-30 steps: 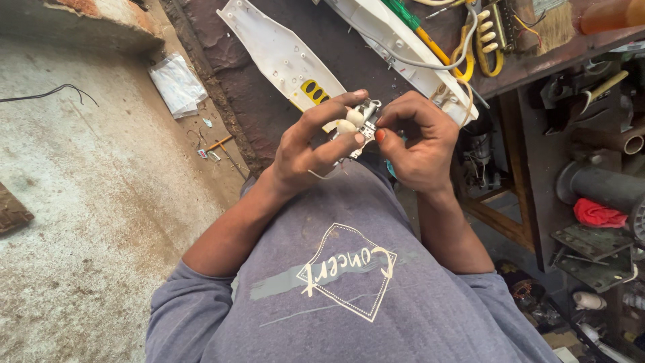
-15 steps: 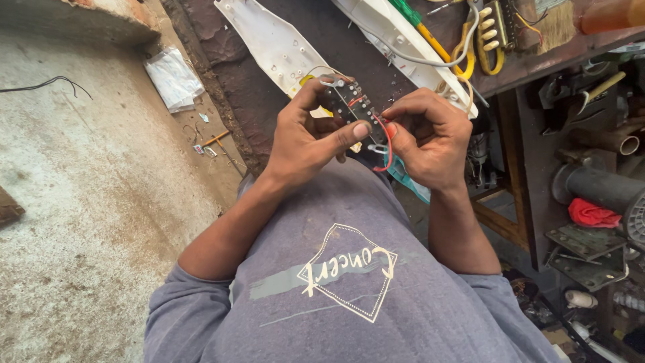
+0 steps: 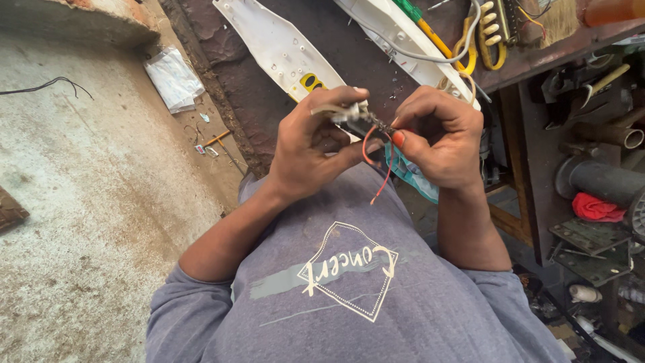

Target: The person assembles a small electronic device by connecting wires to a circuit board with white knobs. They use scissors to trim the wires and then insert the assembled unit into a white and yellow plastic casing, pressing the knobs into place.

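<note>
Dark workbench (image 3: 282, 107) above a stained concrete floor (image 3: 87, 202).

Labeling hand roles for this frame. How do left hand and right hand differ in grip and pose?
The left hand wraps round the small wired part, thumb underneath and fingers curled over its top; the right hand only pinches that part's end with its fingertips. The left hand shows its back and thumb side to the camera, the right hand its knuckles. The red wire dangles nearer the right hand. Both are bare, raised in front of the chest, and touch the same part.
</note>
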